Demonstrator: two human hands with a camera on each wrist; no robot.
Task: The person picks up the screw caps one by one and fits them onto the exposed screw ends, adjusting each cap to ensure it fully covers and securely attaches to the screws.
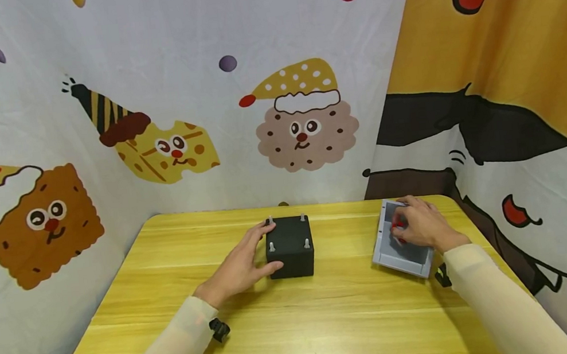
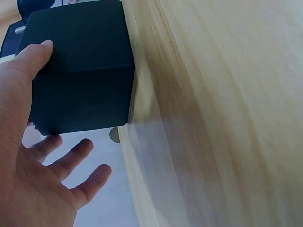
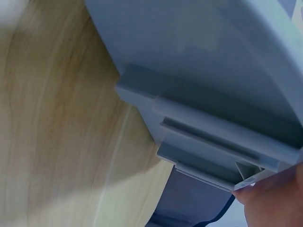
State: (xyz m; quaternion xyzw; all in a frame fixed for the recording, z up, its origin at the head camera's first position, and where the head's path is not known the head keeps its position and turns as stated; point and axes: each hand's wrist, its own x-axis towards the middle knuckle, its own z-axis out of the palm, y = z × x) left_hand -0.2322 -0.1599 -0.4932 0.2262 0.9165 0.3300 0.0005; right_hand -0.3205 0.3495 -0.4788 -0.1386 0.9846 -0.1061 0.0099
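Upside down in look, a black box (image 1: 291,264) carries several short clear pegs at the corners of its top face. My left hand (image 1: 236,268) rests at its left side, thumb against the near face and a fingertip by the far left peg. In the left wrist view the other fingers (image 2: 90,182) spread apart beside the black box (image 2: 85,94). On the right, my right hand (image 1: 421,225) reaches into a grey plastic bin (image 1: 404,270) and pinches a small red thing (image 1: 397,234), mostly covered by the fingers; its kind I cannot tell.
Both things stand on a yellow wood-grain table (image 1: 278,327), near its far edge. A printed cloth (image 1: 171,50) with cartoon figures hangs right behind the table and along its sides. The grey bin's ridged end (image 3: 213,127) fills much of the right wrist view.
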